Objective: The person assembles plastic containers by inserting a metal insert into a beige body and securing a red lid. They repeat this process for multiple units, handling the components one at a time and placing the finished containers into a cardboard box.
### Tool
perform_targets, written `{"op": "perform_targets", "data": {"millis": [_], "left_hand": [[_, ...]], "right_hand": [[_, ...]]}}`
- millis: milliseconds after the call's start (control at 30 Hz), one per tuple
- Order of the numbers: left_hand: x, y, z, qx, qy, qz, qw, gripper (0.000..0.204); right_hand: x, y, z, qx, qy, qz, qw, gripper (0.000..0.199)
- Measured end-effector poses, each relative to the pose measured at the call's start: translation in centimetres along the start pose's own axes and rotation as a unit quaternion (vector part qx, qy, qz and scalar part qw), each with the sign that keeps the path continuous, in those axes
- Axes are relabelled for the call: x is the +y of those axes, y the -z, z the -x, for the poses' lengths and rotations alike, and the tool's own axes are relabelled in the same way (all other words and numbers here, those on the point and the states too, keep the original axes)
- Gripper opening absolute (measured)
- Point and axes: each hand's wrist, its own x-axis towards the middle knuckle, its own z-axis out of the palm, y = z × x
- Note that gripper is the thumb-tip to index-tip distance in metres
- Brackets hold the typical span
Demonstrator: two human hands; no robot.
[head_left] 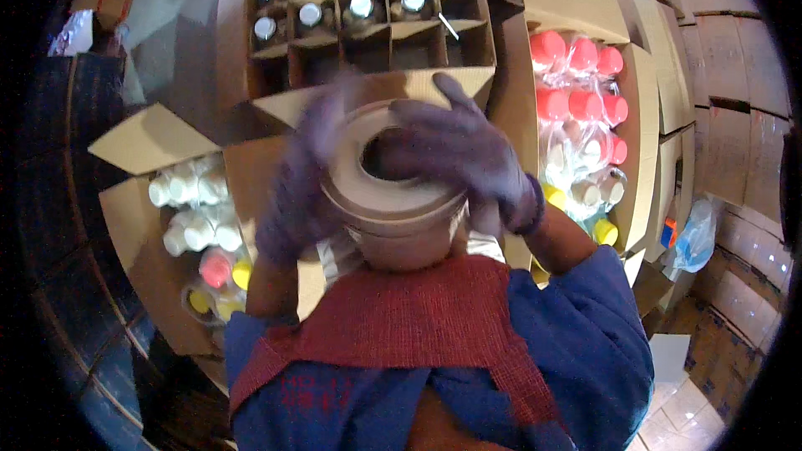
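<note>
In front of my chest stands a round, pale tub-like container (393, 238) with a wide flat rim and a dark round opening in its top. My right hand (468, 146), in a dark purple glove, reaches over the rim with its fingers spread; some of them lie over the opening, and their tips are hard to make out. At the container's left side is my left hand (305, 163), gloved alike and smeared by motion, so its fingers do not show clearly. Just beyond is a divided cardboard box (372, 83) holding several bottles with whitish caps (361, 6).
To the right, an open carton (639, 159) holds plastic-wrapped bottles with red caps (585, 104) and yellow ones. Another open carton (138, 238) at left has white-, pink- and yellow-capped bottles. Stacked cardboard boxes (739, 150) line the right side; a bluish plastic bag (696, 234) hangs there.
</note>
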Motion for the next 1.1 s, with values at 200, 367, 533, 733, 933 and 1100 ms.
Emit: {"op": "perform_targets", "data": {"millis": [200,367,533,733,933,1100], "left_hand": [[0.0,0.7,-0.1,-0.010,0.006,-0.011,1.000,0.054],[-1.1,-1.1,-3.8,-0.009,-0.021,-0.002,1.000,0.053],[-2.8,-0.1,-6.1,-0.015,-0.023,-0.015,1.000,0.051],[-2.5,0.8,-5.8,-0.024,-0.006,-0.023,0.999,0.050],[-4.8,-0.6,-9.4,-0.015,-0.016,-0.012,1.000,0.048],[-6.7,1.1,-9.4,-0.022,-0.014,-0.008,1.000,0.046]], "right_hand": [[0.1,2.9,0.7,-0.057,-0.022,-0.001,0.998,0.043],[4.9,0.9,0.4,0.006,-0.265,-0.084,0.961,0.035],[2.8,2.5,-1.2,-0.026,0.021,-0.013,0.999,0.038],[6.9,1.1,0.0,0.059,-0.307,-0.158,0.937,0.036],[9.8,1.5,-2.0,-0.034,-0.216,-0.152,0.964,0.047],[12.1,0.8,-2.2,0.028,-0.256,-0.171,0.951,0.041]]}}
